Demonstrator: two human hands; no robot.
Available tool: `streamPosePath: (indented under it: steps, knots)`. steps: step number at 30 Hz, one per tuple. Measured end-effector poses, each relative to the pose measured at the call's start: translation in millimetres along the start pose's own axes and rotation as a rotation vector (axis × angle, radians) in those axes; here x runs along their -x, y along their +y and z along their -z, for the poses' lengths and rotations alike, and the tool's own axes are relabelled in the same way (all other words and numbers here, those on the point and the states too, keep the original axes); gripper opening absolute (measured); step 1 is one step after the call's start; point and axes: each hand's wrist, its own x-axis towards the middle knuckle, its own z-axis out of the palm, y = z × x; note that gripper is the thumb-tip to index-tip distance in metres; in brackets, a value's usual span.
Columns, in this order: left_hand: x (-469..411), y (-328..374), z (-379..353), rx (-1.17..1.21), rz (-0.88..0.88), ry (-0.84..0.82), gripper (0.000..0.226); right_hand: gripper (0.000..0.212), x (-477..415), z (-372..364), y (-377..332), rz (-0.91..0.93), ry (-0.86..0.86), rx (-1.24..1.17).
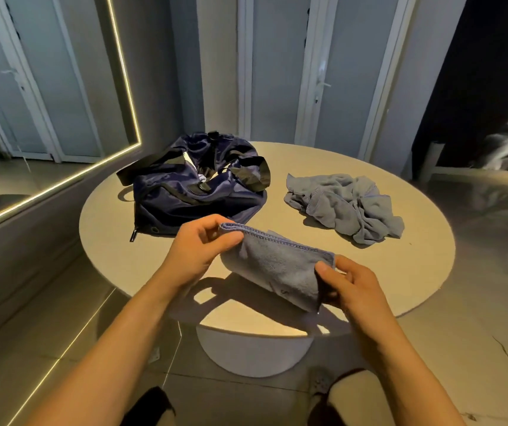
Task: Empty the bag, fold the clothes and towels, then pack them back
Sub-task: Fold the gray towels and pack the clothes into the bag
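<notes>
A small blue-grey towel (277,265), folded over, hangs in the air above the near part of the round table (400,272). My left hand (197,250) pinches its upper left corner. My right hand (348,284) pinches its right edge. A dark navy duffel bag (194,192) with black straps lies unzipped at the back left of the table, something white showing inside. A crumpled grey-blue cloth (344,204) lies in a heap at the back right.
The table stands on a white pedestal (252,352) over a tiled floor. A mirror with a lit edge (129,87) covers the left wall. Pale doors stand behind the table. My feet show at the bottom edge.
</notes>
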Motion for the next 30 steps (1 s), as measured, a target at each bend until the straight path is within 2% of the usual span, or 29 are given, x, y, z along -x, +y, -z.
streamPosePath:
  steps: [3,4,6,8,12,15,17,21,25,30]
  knots:
    - [-36,5,-20,-0.001,0.015,-0.006,0.014,0.040,-16,17,-4,-0.004,0.007,-0.006]
    - [-46,3,-26,-0.001,0.029,-0.006,0.015,0.040,-23,22,-5,-0.004,0.013,-0.016]
    - [-66,-3,-39,-0.011,0.054,0.004,0.016,0.021,-36,30,-5,-0.026,0.054,-0.027]
    - [-81,-14,-52,-0.037,0.072,0.016,0.016,0.013,-49,34,-4,-0.044,0.096,-0.024]
    - [-100,-42,-64,-0.119,0.245,0.005,0.033,0.014,-74,36,20,-0.103,0.163,0.051]
    - [-98,-63,-57,-0.196,0.384,-0.056,0.017,0.023,-80,34,43,-0.123,0.190,0.125]
    - [-90,-74,-52,-0.257,0.382,-0.087,0.012,0.023,-81,36,56,-0.157,0.179,0.134]
    - [-81,-86,-50,-0.335,0.324,-0.094,0.019,0.019,-83,40,63,-0.208,0.166,0.089]
    - [-83,-90,-54,-0.437,0.279,-0.043,0.026,0.018,-92,40,65,-0.215,0.170,0.106]
    - [-81,-90,-66,-0.641,0.208,0.029,0.024,0.025,-100,39,68,-0.245,0.212,0.124]
